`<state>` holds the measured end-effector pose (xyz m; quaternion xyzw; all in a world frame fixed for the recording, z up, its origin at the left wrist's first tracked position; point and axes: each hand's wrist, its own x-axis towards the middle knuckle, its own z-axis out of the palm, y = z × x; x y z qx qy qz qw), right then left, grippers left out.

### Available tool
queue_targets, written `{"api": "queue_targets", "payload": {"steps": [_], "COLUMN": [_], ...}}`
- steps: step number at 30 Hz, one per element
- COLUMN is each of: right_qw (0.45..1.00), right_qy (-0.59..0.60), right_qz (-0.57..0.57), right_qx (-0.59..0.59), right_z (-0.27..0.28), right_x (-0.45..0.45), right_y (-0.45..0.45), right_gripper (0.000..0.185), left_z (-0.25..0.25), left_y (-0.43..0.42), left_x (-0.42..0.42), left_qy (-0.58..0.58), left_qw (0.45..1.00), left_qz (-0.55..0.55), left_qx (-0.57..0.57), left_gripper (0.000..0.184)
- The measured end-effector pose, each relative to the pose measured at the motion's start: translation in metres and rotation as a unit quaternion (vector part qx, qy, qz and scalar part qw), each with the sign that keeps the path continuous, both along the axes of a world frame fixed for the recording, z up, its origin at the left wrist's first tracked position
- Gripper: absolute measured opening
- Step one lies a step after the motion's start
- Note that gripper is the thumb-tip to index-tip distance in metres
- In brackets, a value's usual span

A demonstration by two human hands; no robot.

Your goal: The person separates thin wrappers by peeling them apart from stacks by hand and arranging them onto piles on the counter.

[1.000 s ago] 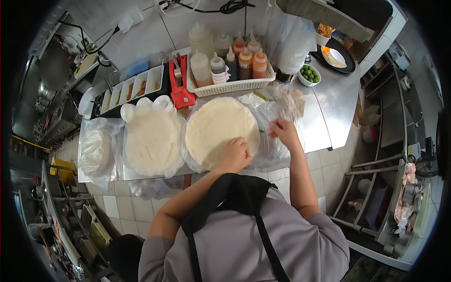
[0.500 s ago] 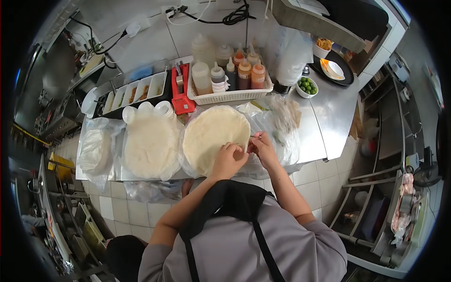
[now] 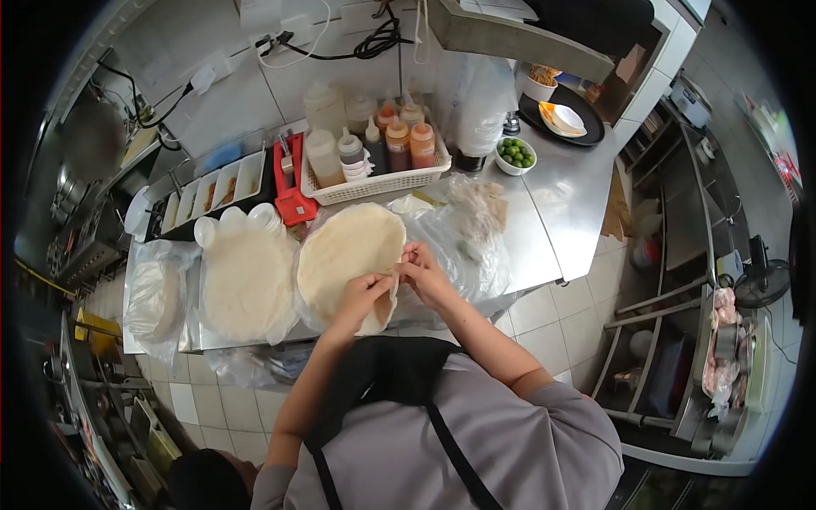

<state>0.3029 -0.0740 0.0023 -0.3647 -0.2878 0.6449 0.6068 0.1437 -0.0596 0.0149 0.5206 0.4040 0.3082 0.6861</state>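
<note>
Head view, left to right: wrapped bundle (image 3: 157,302) in clear plastic at the left end of the surface (image 3: 552,204), then a stack of pale rounds (image 3: 246,276), lying flat. Red tool (image 3: 294,206) sits beyond the gap between that stack and the next sheet. Thin dough sheet (image 3: 344,251) comes next, in front of the torso, right-hand edge raised and folding inward; looks oval from here, long axis running away from the body, far end leaning a bit right. Left hand (image 3: 364,297) is over its near right part, fingers together, clamped on the raised edge. Right hand (image 3: 423,274) comes in from outside that edge, fingertips pinched on it too, just beside the left ones; exact contact too small to tell. Most of the sheet lies left of and beyond both hands; left hand is nearer its middle, right hand at the rim. Crumpled plastic (image 3: 480,217) right of the right hand, lime bowl (image 3: 515,156) beyond.
</note>
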Motion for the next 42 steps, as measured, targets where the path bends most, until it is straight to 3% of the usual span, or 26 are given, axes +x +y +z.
{"api": "queue_targets", "payload": {"steps": [5, 8, 11, 14, 17, 22, 28, 31, 34, 37, 40, 42], "right_qw": [0.998, 0.998, 0.996, 0.993, 0.989, 0.988, 0.983, 0.989, 0.980, 0.920, 0.947, 0.978], "right_qy": [-0.054, -0.060, -0.061, -0.085, -0.106, -0.114, -0.159, -0.128, -0.185, -0.390, -0.298, -0.196], "right_qz": [-0.004, -0.031, -0.059, -0.078, -0.082, -0.077, -0.071, 0.010, 0.037, -0.049, -0.104, -0.070], "right_qx": [0.019, 0.016, 0.008, 0.040, 0.064, 0.066, -0.050, -0.072, -0.069, 0.003, 0.057, 0.029], "right_z": [0.004, 0.001, -0.005, 0.000, -0.003, -0.004, 0.008, 0.011, 0.010, -0.011, -0.010, 0.019], "right_x": [-0.003, -0.003, -0.008, -0.008, -0.007, -0.001, -0.003, 0.003, 0.007, 0.002, -0.008, -0.010], "right_y": [0.001, 0.000, 0.002, 0.001, 0.000, -0.003, -0.003, 0.002, 0.003, 0.012, 0.008, 0.004], "right_gripper": [0.039, 0.039, 0.039, 0.040, 0.040, 0.039, 0.048, 0.051, 0.041, 0.033, 0.036, 0.039], "left_z": [-0.013, -0.024, 0.003, 0.026, 0.016, 0.016, 0.018, 0.021, 0.015, 0.021, 0.032, 0.055], "left_y": [0.011, 0.011, -0.002, -0.009, 0.000, 0.002, -0.005, -0.005, -0.010, -0.008, -0.007, -0.006], "left_x": [-0.007, -0.006, 0.010, 0.015, 0.011, 0.009, 0.013, 0.016, 0.014, 0.015, 0.020, 0.022], "left_qy": [-0.082, -0.023, 0.147, 0.293, 0.231, 0.212, 0.218, 0.215, 0.222, 0.249, 0.254, 0.267], "left_qw": [0.997, 0.998, 0.945, 0.898, 0.891, 0.911, 0.884, 0.877, 0.860, 0.829, 0.810, 0.805], "left_qz": [0.010, 0.042, 0.078, 0.018, 0.030, 0.077, 0.082, 0.071, 0.056, 0.056, 0.085, 0.074], "left_qx": [-0.005, 0.033, 0.282, 0.328, 0.391, 0.346, 0.406, 0.423, 0.457, 0.497, 0.521, 0.525], "left_gripper": [0.016, 0.017, 0.020, 0.021, 0.021, 0.023, 0.022, 0.020, 0.016, 0.012, 0.014, 0.014]}}
